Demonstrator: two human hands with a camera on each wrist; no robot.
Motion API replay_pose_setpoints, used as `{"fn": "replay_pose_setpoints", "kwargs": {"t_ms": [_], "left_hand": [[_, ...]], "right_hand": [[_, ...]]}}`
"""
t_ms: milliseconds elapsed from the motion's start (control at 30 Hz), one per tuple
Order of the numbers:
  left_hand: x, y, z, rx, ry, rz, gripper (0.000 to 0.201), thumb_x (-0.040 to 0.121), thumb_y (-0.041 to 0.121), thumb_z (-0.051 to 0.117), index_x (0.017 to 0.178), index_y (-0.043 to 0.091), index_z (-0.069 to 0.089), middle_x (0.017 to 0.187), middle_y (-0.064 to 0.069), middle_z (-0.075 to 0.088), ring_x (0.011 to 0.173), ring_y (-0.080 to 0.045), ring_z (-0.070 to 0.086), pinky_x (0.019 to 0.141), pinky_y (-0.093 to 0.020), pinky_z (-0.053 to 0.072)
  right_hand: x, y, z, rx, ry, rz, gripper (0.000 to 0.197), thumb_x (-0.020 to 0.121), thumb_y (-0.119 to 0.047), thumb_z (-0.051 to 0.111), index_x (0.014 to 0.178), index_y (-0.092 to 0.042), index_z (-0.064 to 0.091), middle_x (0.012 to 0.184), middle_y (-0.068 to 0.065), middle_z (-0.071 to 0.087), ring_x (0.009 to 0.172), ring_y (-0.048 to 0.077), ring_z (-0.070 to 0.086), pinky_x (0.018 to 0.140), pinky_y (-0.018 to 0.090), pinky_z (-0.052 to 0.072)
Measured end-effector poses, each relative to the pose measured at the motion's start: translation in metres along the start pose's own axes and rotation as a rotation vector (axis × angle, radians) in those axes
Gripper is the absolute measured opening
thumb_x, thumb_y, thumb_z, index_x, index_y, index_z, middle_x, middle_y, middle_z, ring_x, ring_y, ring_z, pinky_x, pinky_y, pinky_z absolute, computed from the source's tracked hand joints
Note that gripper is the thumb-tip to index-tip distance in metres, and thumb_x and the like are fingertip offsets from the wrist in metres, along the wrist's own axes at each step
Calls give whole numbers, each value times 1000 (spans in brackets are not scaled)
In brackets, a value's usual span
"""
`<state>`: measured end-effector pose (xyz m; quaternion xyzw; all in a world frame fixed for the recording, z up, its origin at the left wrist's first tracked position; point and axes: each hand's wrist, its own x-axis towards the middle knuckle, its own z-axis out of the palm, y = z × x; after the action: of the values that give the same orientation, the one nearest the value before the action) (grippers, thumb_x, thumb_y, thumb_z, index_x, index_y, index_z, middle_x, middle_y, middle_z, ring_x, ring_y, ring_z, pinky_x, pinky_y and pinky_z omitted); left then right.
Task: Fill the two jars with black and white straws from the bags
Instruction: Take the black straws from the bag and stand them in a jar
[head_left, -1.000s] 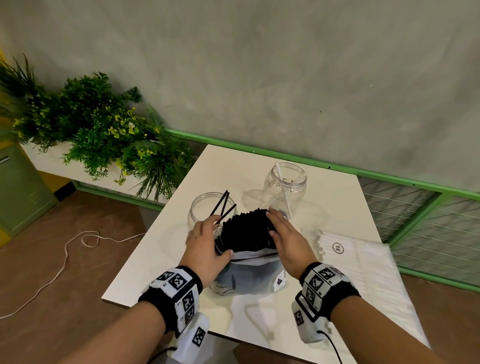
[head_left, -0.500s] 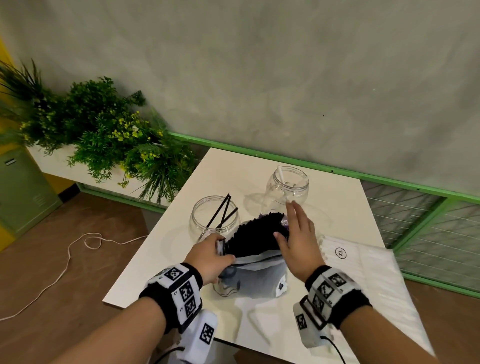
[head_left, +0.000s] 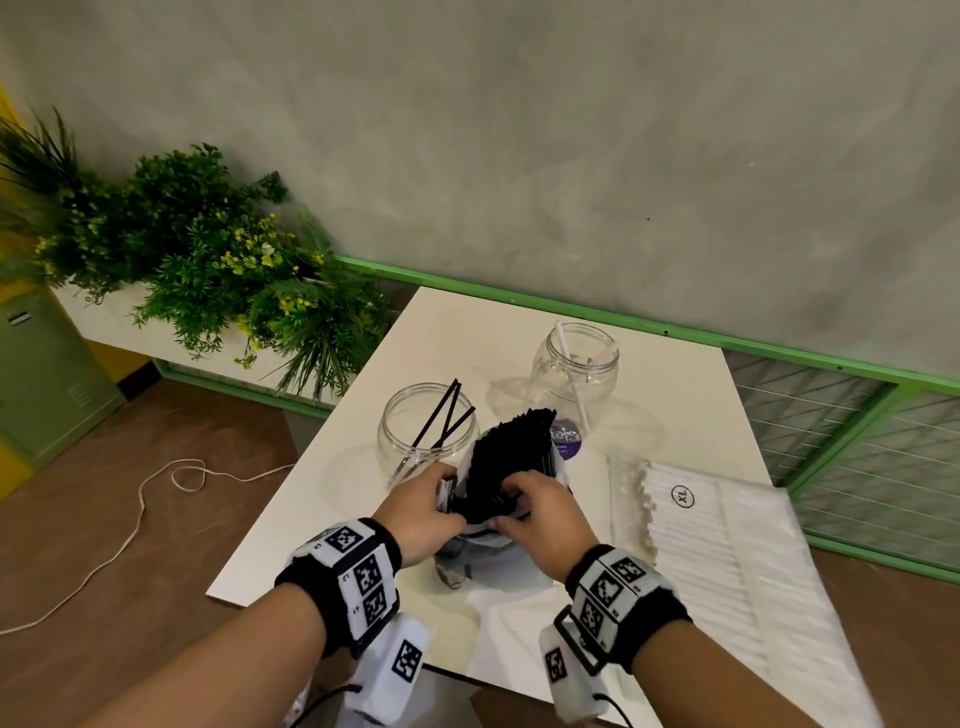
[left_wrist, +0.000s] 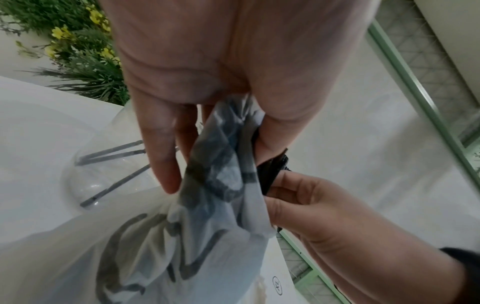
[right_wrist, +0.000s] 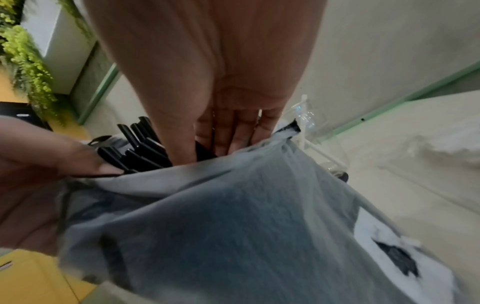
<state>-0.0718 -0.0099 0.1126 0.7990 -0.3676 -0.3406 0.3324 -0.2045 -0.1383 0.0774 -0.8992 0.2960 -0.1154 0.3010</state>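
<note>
1. While the left hand (head_left: 423, 514) pinches the gathered edge of the translucent grey bag (left_wrist: 221, 185) between thumb and fingers, the bag stands near the front edge of the white table (head_left: 467, 332), just this side of both jars.
2. The right hand (head_left: 540, 512) has its fingers curled into the bag's open mouth, down among the black straws (head_left: 511, 447); the right wrist view shows the fingertips (right_wrist: 226, 142) pressed against the bundle, but whether they have closed on a single straw I cannot tell.
3. The black straws fan up and out of the bag, tilted away from the person.
4. The left-hand clear jar (head_left: 428, 426), just beyond the left hand, holds three loose black straws (head_left: 441, 415) leaning against its rim.
5. The right-hand clear jar (head_left: 576, 371), farther back, holds one white straw (head_left: 569, 364), tilted.
6. A flat packet of white straws (head_left: 727, 535), with a round "XL" label (head_left: 682, 498), lies on the table to the right of the bag, overhanging the edge.
7. Green plants (head_left: 208, 260) stand left of the table, and a white cord (head_left: 156, 499) lies on the brown floor.
</note>
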Motion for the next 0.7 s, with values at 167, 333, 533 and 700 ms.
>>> {"fn": "replay_pose_setpoints", "kwargs": {"t_ms": [167, 333, 533, 700], "left_hand": [[2, -3, 4, -90, 35, 11, 51, 66, 32, 74, 111, 27, 51, 103, 5, 64, 99, -15, 61, 89, -32, 49], [3, -7, 6, -83, 106, 85, 46, 72, 24, 77, 113, 22, 55, 104, 1, 65, 99, -16, 61, 91, -33, 48], [5, -9, 4, -115, 51, 126, 58, 59, 33, 76, 112, 27, 53, 107, 3, 66, 102, -15, 62, 94, -38, 49], [5, -6, 7, -81, 148, 127, 42, 75, 15, 76, 110, 25, 53, 100, 4, 63, 95, -14, 60, 86, -25, 47]], "right_hand": [[4, -6, 5, -178, -37, -21, 46, 76, -36, 71, 117, -19, 60, 109, 2, 61, 104, 25, 47, 87, 37, 41], [2, -9, 5, -187, -42, -14, 39, 77, -36, 67, 110, -16, 60, 105, 2, 61, 104, 24, 47, 88, 37, 40], [-7, -5, 9, -60, 27, -42, 56, 65, -55, 44, 102, -18, 64, 93, -5, 61, 95, 21, 50, 83, 35, 40], [-7, -4, 8, 111, 92, 12, 30, 78, -36, 61, 101, -16, 61, 88, -1, 59, 84, 23, 57, 76, 35, 46]]}}
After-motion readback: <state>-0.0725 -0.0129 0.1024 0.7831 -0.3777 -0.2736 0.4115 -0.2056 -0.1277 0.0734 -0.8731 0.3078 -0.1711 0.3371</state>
